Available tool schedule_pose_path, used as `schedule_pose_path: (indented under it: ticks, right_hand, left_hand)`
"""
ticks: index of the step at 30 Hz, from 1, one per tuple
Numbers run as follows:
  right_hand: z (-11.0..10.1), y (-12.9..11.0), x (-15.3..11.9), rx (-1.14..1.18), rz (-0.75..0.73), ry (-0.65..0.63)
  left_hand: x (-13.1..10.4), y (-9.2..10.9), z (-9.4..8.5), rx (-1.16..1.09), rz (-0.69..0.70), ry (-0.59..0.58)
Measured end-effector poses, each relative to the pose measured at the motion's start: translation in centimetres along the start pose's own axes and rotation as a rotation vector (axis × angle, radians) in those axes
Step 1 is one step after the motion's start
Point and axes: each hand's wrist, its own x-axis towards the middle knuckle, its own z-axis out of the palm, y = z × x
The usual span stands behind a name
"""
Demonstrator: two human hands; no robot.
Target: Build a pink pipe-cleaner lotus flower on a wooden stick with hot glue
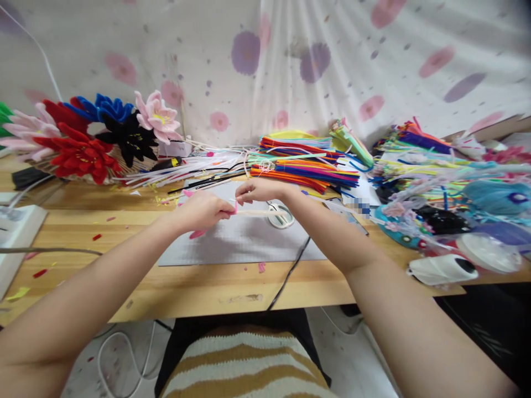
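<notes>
Over the grey mat [249, 249], my left hand [209, 210] is closed on a pink fuzzy piece [198, 234], whose petal-like ends stick out on both sides of the hand. A thin pale stick [261, 213] runs rightward from its fingertips. My right hand [253, 190] is just beside it, fingers pinched at a small white strand near the pink tip; what exactly it grips is too small to make out. White-handled scissors [281, 215] lie on the mat below my right forearm.
Fuzzy flowers [83, 152] stand at the back left. Bundles of coloured pipe cleaners [307, 166] lie along the back. A white thread spool [443, 270] and bagged items are at the right, a power strip [20, 237] at the left. A black cable [288, 276] crosses the front edge.
</notes>
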Motion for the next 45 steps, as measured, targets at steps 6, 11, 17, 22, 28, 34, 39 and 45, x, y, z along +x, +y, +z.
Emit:
schedule_pose_path:
  ticks: [6,11,17,22,28,34,39,45]
  right_hand:
    - [4.5,0.0,-1.0,0.360,0.017,0.087]
    - [5.0,-2.7,-1.5,0.148,-0.027,0.172]
    - [3.9,-2.6,-0.6,-0.167,0.266,0.296]
    - [7.0,-1.1,1.1,0.087,0.319,0.405]
    - [7.1,-2.4,1.2,-0.130,0.183,0.534]
    - [2.6,-4.1,1.2,-0.483,0.085,0.277]
    - [0.4,-1.6,1.9,-0.024,0.161,0.016]
    - [4.5,1.7,1.2,0.728,0.137,0.103]
  left_hand:
    - [-0.2,-0.9,0.5,-0.194,-0.224,0.214]
    - [0.1,-1.1,0.7,-0.017,-0.405,0.206]
    - [0.3,-1.5,1.5,-0.490,-0.421,0.163]
    - [0.6,-2.2,2.2,-0.926,-0.380,0.167]
    - [0.0,-1.9,1.5,-0.514,-0.484,0.133]
    - [0.7,-0.1,1.3,0.125,-0.368,-0.023]
    - [0.6,0.0,1.0,0.176,-0.097,-0.066]
    - [-0.2,-0.6,0.6,0.047,-0.171,0.114]
